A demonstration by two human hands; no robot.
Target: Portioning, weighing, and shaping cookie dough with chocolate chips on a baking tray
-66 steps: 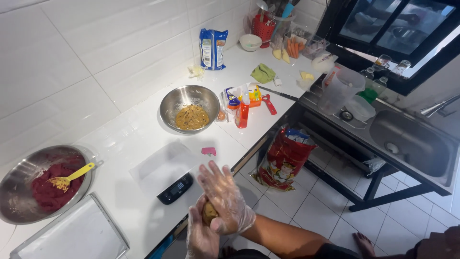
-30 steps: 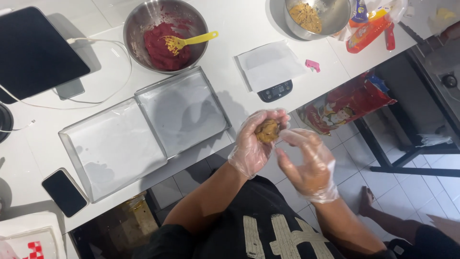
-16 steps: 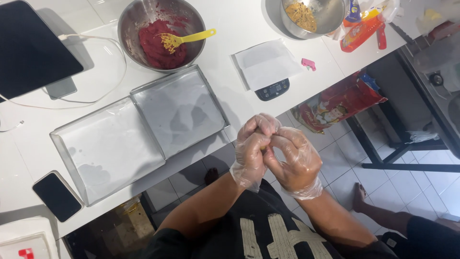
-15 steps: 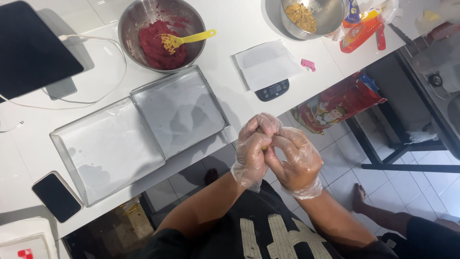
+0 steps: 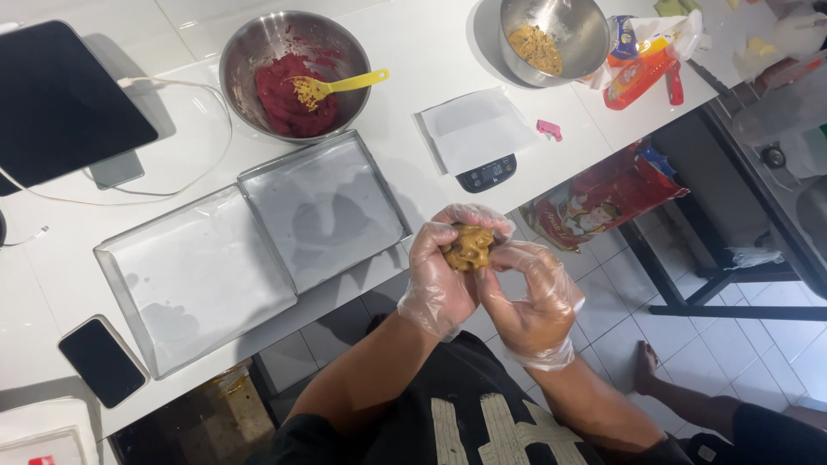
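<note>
A dough ball (image 5: 469, 247) sits cupped between both gloved hands, left hand (image 5: 441, 274) and right hand (image 5: 531, 297) pinching it from each side to shape it, just off the worktop (image 5: 413, 60) edge beside the lined trays (image 5: 323, 207).

So the dough ball (image 5: 469, 247) is a lumpy, golden-brown lump, roughly round but with a rough, crumbly surface, not smoothed out. It's up off the counter, cupped between 2 gloved hands, with only its top face showing and the rest hidden behind fingers. It sits just off the near edge of the white counter, right of the 2 trays.
</note>
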